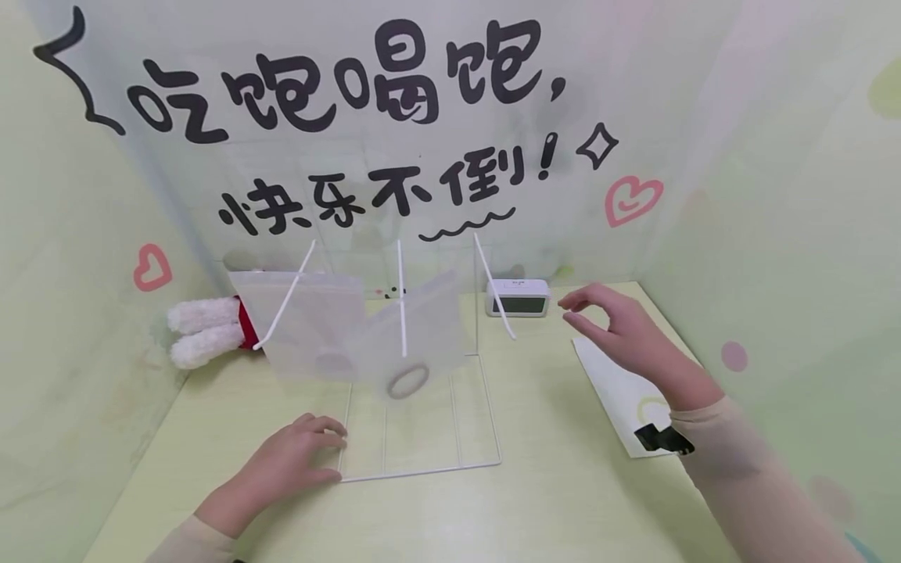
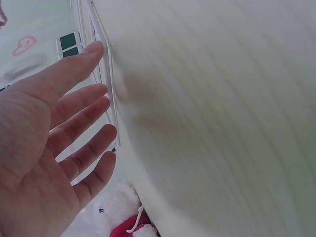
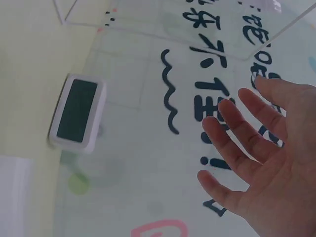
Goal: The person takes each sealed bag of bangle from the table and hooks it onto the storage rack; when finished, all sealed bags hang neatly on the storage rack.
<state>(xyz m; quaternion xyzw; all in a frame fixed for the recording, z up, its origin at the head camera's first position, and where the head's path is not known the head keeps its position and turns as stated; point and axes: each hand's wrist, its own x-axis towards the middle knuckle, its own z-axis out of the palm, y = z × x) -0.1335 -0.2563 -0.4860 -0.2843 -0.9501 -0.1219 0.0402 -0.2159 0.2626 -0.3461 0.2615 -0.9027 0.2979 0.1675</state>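
A white wire rack (image 1: 422, 471) stands on the table, with three long prongs slanting forward. Translucent pouches hang on it: one pouch (image 1: 310, 320) at the left prong, another pouch (image 1: 422, 328) at the middle prong with a brownish ring (image 1: 408, 381) showing at its bottom. The right prong (image 1: 496, 289) is bare. My left hand (image 1: 285, 461) has its fingertips right at the left wire of the rack's base, fingers loosely spread. In the air right of the rack, my right hand (image 1: 626, 332) holds nothing, its fingers relaxed and apart in the right wrist view.
A white digital clock (image 1: 519, 299) stands at the back, right of the rack. At the right, partly under my right arm, lies a flat white pouch (image 1: 608, 391) with a yellow ring shape. A white plush toy (image 1: 207, 324) with red clothing lies back left. Printed cloth walls (image 1: 774, 234) enclose the table.
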